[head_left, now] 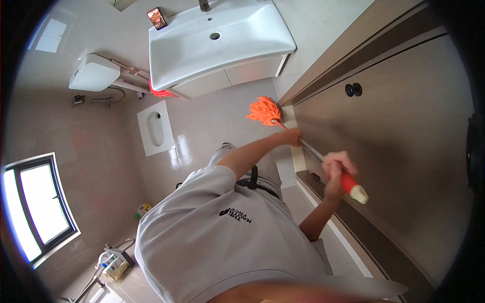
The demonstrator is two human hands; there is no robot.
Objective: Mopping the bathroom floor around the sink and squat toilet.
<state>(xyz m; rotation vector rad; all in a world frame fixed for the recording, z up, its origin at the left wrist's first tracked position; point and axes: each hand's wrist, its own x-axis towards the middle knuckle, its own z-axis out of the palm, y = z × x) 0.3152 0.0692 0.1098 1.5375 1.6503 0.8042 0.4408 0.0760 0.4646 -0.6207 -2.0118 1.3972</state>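
Note:
A mop with a shaggy orange head point(263, 110) rests on the tiled floor beside the door frame. Its slim metal handle point(312, 150) slants up towards me and ends in a red grip point(347, 182) with a pale cap. Low on the handle, not far above the mop head, my left hand point(290, 136) is closed round it. My right hand point(339, 166) wraps the upper part at the red grip. The fingers of both hands are partly hidden by the hands themselves.
A brown door point(404, 116) with a black knob point(353, 90) stands close on the right. Ahead is a white washbasin point(187, 50) over a cabinet, with a phone point(157, 18) on its rim. Left lie a squat toilet point(156, 128) and a red bucket point(160, 92); a window point(43, 202) is beyond.

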